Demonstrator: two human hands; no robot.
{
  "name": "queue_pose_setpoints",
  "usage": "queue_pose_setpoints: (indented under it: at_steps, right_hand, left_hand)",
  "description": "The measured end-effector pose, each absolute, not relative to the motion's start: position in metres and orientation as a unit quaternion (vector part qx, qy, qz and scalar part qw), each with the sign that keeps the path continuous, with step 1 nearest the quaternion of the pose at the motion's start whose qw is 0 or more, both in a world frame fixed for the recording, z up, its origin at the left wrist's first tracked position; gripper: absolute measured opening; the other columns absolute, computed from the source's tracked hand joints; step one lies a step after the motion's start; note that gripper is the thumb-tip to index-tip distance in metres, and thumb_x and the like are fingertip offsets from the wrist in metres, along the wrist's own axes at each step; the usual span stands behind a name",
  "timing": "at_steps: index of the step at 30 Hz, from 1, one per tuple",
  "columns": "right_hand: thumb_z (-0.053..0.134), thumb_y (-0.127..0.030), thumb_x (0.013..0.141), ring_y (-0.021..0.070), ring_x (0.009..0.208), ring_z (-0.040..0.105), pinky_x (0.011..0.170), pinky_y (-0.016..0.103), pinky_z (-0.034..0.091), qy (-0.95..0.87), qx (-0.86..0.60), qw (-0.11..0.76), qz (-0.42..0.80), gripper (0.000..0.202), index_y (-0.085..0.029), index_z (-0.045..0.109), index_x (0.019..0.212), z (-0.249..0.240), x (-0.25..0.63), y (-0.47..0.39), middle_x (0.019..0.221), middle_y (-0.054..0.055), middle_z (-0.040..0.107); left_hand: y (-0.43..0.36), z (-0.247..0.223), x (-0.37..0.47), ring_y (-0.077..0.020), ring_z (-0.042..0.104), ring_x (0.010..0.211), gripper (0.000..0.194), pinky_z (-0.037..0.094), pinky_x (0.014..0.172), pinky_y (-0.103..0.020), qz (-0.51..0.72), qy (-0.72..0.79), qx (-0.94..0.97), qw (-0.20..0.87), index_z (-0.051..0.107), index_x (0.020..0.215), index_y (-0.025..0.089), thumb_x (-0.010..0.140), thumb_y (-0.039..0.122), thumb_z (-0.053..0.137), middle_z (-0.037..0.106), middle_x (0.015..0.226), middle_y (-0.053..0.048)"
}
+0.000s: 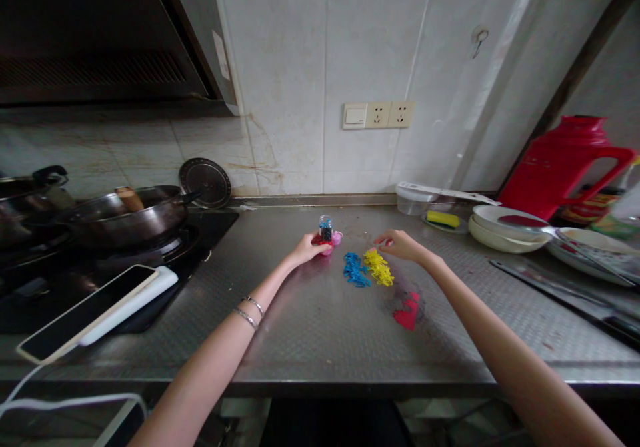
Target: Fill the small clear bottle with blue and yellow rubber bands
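Observation:
My left hand (306, 250) is wrapped round a small clear jar (325, 224) that stands upright on the steel counter, with blue, black and red bits inside. Close beside the jar is a small pink item (337, 238), its kind unclear. My right hand (401, 244) hovers by a heap of small yellow pieces (380, 268), fingers drawn together; whatever they pinch is too small to make out. Touching the yellow heap on its left lies a heap of blue pieces (355, 270). Nearer me is a flat red piece (407, 312) within a dark patch.
On the left are a stove with a pan (135, 217) and a phone (90, 310) with a cable. Bowls (505, 234), a yellow sponge (443, 219), a red thermos jug (555, 167) and a long dark utensil (565, 300) occupy the right. Sockets (379, 114) are on the wall.

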State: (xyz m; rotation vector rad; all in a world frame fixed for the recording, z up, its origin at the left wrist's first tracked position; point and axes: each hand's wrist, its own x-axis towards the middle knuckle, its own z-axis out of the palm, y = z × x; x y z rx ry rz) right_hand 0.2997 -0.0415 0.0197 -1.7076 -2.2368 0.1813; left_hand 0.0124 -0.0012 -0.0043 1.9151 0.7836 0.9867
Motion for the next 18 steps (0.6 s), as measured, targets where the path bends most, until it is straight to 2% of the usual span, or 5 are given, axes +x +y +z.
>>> queue_pose_setpoints:
  at_steps: [13,18]
  right_hand:
    - [0.056,-0.026,0.069,0.0156,0.071,0.061,0.063,0.021,0.043,-0.801,-0.576,0.140,0.077,0.020,-0.019,0.070,0.082,0.0157,0.2965,-0.0305,0.077,0.005,0.068]
    - [0.056,-0.030,0.070,0.0157,0.070,0.061,0.062,0.020,0.042,-0.799,-0.579,0.145,0.077,0.020,-0.017,0.070,0.077,0.0212,0.2919,-0.0321,0.075,0.005,0.068]
  left_hand:
    - [0.0019,-0.0082,0.0123,-0.0171,0.058,0.089,0.037,0.041,0.086,-0.031,0.397,0.301,0.758,0.420,0.059,0.099,0.010,0.066,0.024,0.066,0.063,0.102,-0.009]
    - [0.0003,-0.0063,0.0122,-0.0169,0.058,0.087,0.035,0.042,0.084,-0.031,0.393,0.313,0.759,0.414,0.059,0.098,0.010,0.066,0.024,0.065,0.064,0.099,-0.008]
